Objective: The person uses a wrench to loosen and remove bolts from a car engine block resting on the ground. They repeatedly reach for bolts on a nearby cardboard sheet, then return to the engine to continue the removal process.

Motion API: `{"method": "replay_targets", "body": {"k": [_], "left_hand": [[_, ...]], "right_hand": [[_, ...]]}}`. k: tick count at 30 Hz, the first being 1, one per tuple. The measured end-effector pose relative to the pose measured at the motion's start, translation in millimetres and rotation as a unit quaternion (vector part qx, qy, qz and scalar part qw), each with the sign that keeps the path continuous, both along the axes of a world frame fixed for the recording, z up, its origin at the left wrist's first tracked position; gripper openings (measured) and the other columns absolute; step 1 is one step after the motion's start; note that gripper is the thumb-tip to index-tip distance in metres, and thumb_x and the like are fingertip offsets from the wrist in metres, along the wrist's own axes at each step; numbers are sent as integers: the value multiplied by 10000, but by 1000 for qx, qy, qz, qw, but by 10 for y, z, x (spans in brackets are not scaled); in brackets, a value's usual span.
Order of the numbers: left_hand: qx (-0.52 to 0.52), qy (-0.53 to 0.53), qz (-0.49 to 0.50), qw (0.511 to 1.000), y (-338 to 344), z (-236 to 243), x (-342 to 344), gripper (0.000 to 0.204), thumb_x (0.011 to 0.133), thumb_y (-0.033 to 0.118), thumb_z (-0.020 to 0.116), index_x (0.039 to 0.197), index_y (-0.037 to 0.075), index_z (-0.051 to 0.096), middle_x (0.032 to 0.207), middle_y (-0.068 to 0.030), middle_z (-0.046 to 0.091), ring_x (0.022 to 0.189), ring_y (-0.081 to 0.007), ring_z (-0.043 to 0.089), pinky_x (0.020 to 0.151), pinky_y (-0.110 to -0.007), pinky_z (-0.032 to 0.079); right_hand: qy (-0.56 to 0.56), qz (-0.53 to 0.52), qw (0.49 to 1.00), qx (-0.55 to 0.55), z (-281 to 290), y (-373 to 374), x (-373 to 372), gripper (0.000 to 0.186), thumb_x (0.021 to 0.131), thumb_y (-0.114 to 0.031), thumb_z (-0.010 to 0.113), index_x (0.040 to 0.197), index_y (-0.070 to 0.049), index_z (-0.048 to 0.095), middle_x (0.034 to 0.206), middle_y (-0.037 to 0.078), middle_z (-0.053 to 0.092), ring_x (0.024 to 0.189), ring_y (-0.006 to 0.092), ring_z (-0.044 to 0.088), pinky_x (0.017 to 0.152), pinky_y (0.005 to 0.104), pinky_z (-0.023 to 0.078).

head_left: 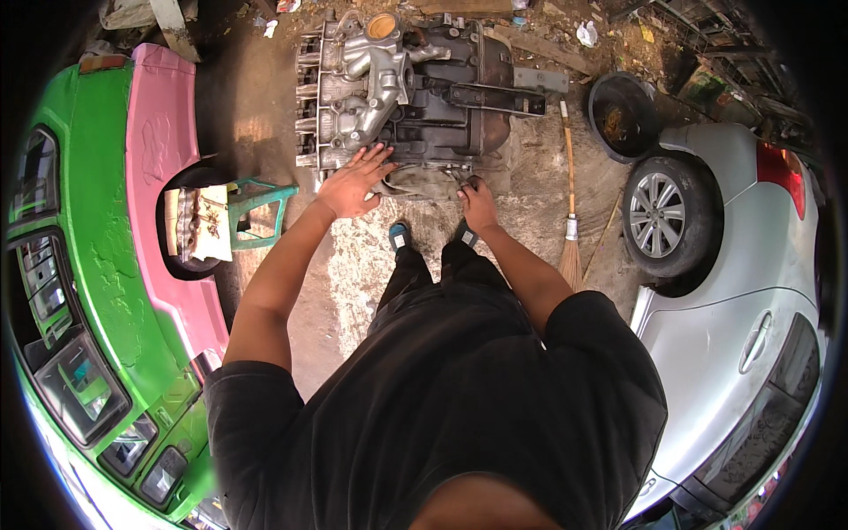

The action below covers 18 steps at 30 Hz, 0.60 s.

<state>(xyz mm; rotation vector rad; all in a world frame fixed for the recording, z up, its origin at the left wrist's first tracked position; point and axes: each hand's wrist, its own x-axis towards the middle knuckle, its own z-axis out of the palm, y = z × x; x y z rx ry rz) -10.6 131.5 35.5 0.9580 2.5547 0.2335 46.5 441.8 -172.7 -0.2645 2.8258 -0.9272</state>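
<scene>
A large engine (pixel 435 124) stands right in front of me, with a silver cast manifold (pixel 385 81) on its left part and a dark, grimy block on the right. My left hand (pixel 356 184) lies on its near left edge, fingers stretched out and spread over the metal. At the near edge further right, my right hand (pixel 478 204) has its fingers curled together against the engine. Whatever those fingers may hold is too small to make out. An orange-brown round opening (pixel 382 26) tops the manifold at the far side.
A green and pink vehicle (pixel 163 132) flanks me on the left, a silver car (pixel 751 265) on the right. Beside the pink panel, a green stool (pixel 263 215) stands near a stained cardboard piece (pixel 212 221). A broom (pixel 570 177) and a black tub (pixel 621 119) are to the right.
</scene>
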Motion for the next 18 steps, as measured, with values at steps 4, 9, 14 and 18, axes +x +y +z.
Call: {"method": "replay_targets", "body": {"k": [4, 9, 14, 18], "left_hand": [[25, 15, 9, 1000, -18, -13, 41, 681, 828, 229, 588, 1465, 78, 398, 1600, -146, 249, 1506, -294, 164, 1242, -445, 123], [62, 40, 2, 997, -63, -49, 49, 661, 834, 214, 575, 1458, 74, 409, 1597, -144, 259, 1504, -294, 170, 1242, -437, 135], [90, 69, -11, 993, -104, -120, 62, 551, 857, 180, 573, 1387, 53, 490, 1560, -149, 332, 1490, -289, 215, 1239, -428, 162], [111, 83, -4, 990, -130, -159, 112, 445, 875, 171, 576, 1304, 52, 565, 1485, -131, 453, 1446, -272, 323, 1218, -420, 235]], "right_hand": [[-82, 32, 995, -48, 335, 334, 139, 290, 1003, -296, 500, 1128, -62, 618, 1087, 228, 628, 1027, 413, 594, 871, 499, 474], [-106, 33, 994, 23, 924, 496, 87, 307, 976, -303, 537, 1116, -43, 619, 911, 258, 674, 876, 444, 646, 754, 536, 499], [-90, 92, 982, 139, 1555, 350, -137, 273, 938, -246, 537, 1055, -26, 649, 908, 261, 679, 880, 433, 657, 768, 523, 521], [-38, 229, 934, 271, 1986, 144, -341, 238, 876, -195, 561, 966, -14, 687, 883, 225, 699, 870, 389, 687, 758, 495, 550]]}}
